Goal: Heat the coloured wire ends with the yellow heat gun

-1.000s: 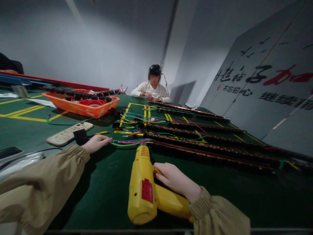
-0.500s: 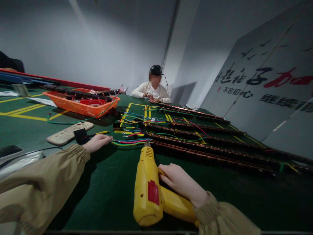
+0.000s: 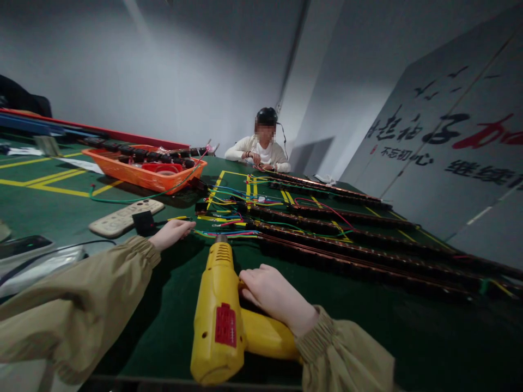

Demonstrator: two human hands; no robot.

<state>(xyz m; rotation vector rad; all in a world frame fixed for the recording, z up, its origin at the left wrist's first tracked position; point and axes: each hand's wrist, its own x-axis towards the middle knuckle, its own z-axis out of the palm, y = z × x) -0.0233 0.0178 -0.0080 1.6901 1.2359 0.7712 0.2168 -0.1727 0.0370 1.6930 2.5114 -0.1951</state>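
My right hand (image 3: 272,294) grips the handle of a yellow heat gun (image 3: 218,316), which points away from me. Its metal nozzle (image 3: 221,238) is at a bundle of coloured wires (image 3: 237,235), blue, pink, green and yellow. The left ends of those wires are pinched in the fingers of my left hand (image 3: 174,233). To the right, the wires run into a long dark bar with copper-coloured strips (image 3: 327,258). Whether the nozzle touches the wires I cannot tell.
Several more long dark bars (image 3: 368,220) lie across the green table (image 3: 155,326). An orange basket (image 3: 143,179) with dark parts stands at the back left. A beige power strip (image 3: 126,218) and a phone (image 3: 26,247) lie at the left. A person (image 3: 261,147) sits opposite.
The heat gun in my right hand has moved left along the wires, its nozzle now closer to my left hand. My left hand still pinches the wire ends. The view has shifted slightly.
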